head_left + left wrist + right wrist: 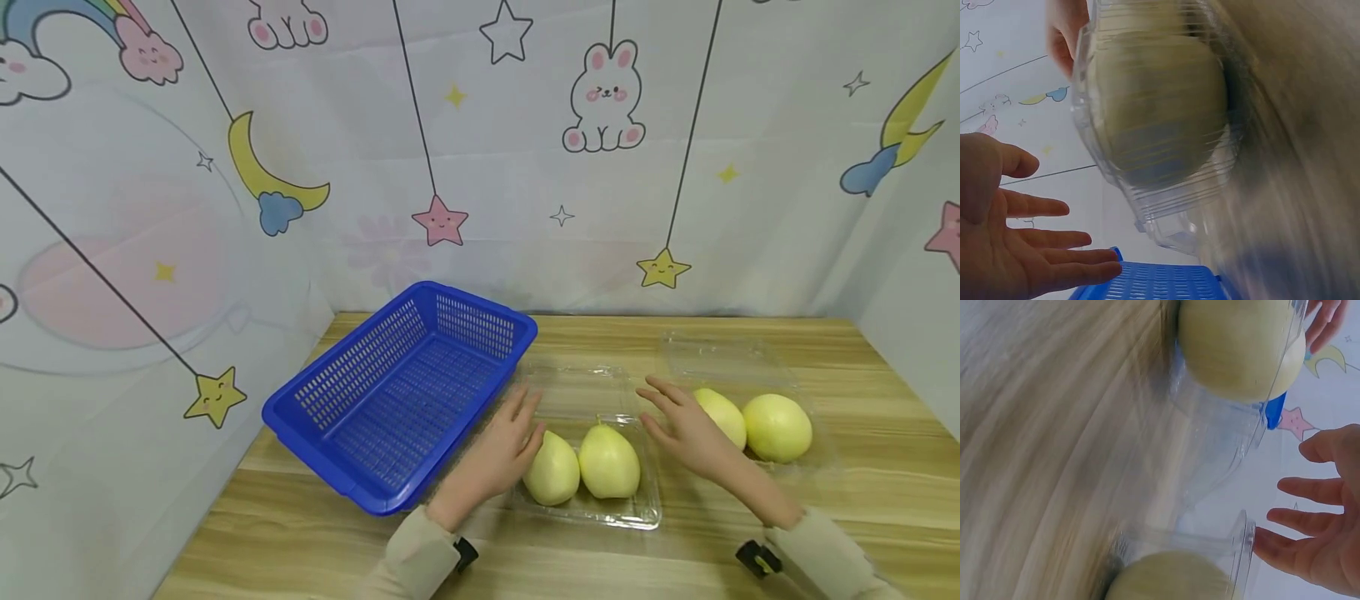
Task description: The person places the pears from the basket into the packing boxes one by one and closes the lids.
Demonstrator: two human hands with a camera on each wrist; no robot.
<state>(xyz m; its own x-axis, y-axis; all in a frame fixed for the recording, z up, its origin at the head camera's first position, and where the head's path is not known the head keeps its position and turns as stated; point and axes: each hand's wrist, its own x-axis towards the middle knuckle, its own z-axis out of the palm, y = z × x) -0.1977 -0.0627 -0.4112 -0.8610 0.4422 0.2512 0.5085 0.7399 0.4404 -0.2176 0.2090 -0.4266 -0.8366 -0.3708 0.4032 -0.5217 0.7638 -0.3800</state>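
Two yellow pears (609,462) sit side by side in a clear plastic clamshell box (647,515), its lid (576,392) laid back behind them. My left hand (501,450) hovers at the left side of this box, fingers spread and holding nothing; in the left wrist view the box wall stands beside the fingers (1060,239). Between this box and a second clear box (813,437) is my right hand (693,433), its fingers apart and nothing in them. The second box also holds two pears (777,427), one partly hidden by the right hand.
A blue plastic basket (401,408) with slotted walls stands to the left, angled, close to the nearer box. All of it rests on a wood-grain table (300,517). A white printed curtain (510,167) closes off the back and the sides.
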